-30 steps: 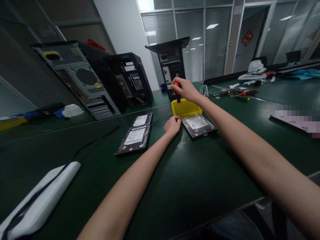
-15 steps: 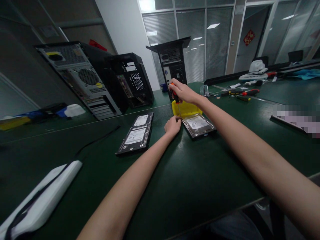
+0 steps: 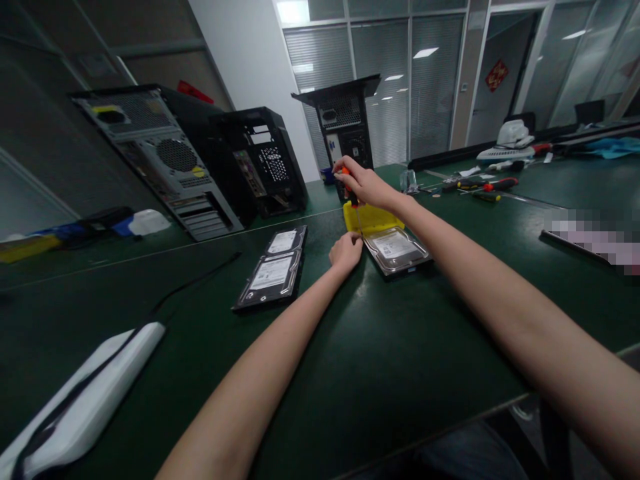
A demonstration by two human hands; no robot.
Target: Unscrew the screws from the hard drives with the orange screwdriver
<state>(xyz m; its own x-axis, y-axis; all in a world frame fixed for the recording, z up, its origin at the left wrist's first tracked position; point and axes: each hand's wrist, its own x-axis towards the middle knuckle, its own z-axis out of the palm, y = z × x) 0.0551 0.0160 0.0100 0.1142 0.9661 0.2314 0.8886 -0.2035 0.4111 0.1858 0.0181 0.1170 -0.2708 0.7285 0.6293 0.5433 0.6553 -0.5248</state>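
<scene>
My right hand (image 3: pixel 357 180) is closed round the red-and-black handle of a screwdriver (image 3: pixel 353 198). Its thin shaft points down, slightly tilted, to the far left corner of a hard drive (image 3: pixel 397 248). The drive lies flat, label up, in front of a yellow tray-like thing (image 3: pixel 375 217). At the drive's left edge my left hand (image 3: pixel 346 251) rests on the table with curled fingers, the fingertips close to the screwdriver's tip. What they pinch, if anything, is too small to make out. To the left lie two more hard drives (image 3: pixel 270 273), one behind the other.
Computer cases (image 3: pixel 175 160) stand along the back left of the green table (image 3: pixel 390 373). Pliers (image 3: pixel 500 185) and other tools lie at the back right. A white slab (image 3: pixel 100 387) with a black strap is at the front left. A metal-edged panel (image 3: pixel 575 248) lies right.
The fingers of my right hand have shifted slightly on the screwdriver's handle. My left hand and the hard drives have stayed in place.
</scene>
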